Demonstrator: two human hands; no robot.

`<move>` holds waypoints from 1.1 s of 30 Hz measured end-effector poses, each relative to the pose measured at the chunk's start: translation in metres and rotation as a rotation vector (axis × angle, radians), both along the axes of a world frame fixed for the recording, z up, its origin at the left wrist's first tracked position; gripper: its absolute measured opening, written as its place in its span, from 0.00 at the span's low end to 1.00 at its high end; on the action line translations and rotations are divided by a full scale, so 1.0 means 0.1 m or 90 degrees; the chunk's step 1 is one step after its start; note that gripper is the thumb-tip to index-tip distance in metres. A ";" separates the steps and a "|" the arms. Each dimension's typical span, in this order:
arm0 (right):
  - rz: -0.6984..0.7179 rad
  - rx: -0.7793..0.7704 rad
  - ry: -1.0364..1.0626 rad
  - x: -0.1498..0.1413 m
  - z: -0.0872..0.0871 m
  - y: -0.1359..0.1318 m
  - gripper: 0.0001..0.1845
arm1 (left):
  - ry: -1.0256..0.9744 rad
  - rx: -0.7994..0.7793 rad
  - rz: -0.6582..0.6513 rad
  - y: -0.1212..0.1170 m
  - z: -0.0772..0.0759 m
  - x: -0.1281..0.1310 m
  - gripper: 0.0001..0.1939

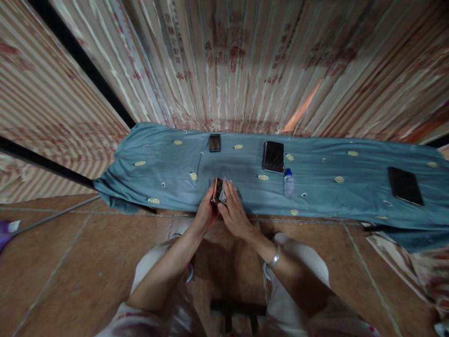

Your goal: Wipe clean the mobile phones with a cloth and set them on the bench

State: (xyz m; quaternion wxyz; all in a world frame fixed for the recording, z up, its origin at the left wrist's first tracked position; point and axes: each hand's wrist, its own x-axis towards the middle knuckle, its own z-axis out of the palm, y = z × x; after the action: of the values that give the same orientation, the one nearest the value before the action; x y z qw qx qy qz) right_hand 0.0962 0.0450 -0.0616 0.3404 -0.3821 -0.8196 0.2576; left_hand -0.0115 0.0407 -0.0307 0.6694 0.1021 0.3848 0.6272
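Observation:
My left hand (206, 208) is closed around a small dark box-like object (216, 191) with a shiny copper-coloured edge; its kind is not clear. My right hand (235, 210) presses a pale grey cloth (223, 194) against the right side of that object, fingers together. Both hands meet over the front edge of a low surface draped in a blue-green sheet (245, 196). Right of them stands a small clear bottle with a blue cap (288, 183). Behind it lies a black flat device with a light rim (273, 157).
A small dark square item (215, 142) lies near the sheet's back edge. Another black flat device (406, 186) is at the far right. A patterned curtain (224, 70) hangs behind. Dark poles (84, 61) slant in at left, above the tiled floor (70, 262).

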 end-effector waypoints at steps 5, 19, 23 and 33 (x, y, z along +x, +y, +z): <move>0.093 0.072 -0.005 0.03 0.11 -0.02 0.36 | 0.034 0.009 0.018 -0.07 -0.09 0.05 0.19; 0.035 -0.050 0.074 0.20 0.17 0.30 0.27 | 0.022 0.032 -0.068 -0.06 0.03 0.07 0.16; 0.051 -0.058 0.084 0.23 0.18 0.34 0.24 | 0.016 -0.001 -0.062 -0.06 -0.03 0.09 0.14; -0.010 -0.065 0.074 0.27 0.00 0.39 0.24 | 0.056 0.058 -0.052 -0.02 0.00 0.03 0.17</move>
State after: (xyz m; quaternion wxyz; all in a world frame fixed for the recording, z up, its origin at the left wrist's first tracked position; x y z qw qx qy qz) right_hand 0.1235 0.0842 -0.0611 0.3698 -0.3898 -0.7812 0.3179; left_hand -0.0087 0.0386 -0.0306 0.6714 0.1759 0.3806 0.6111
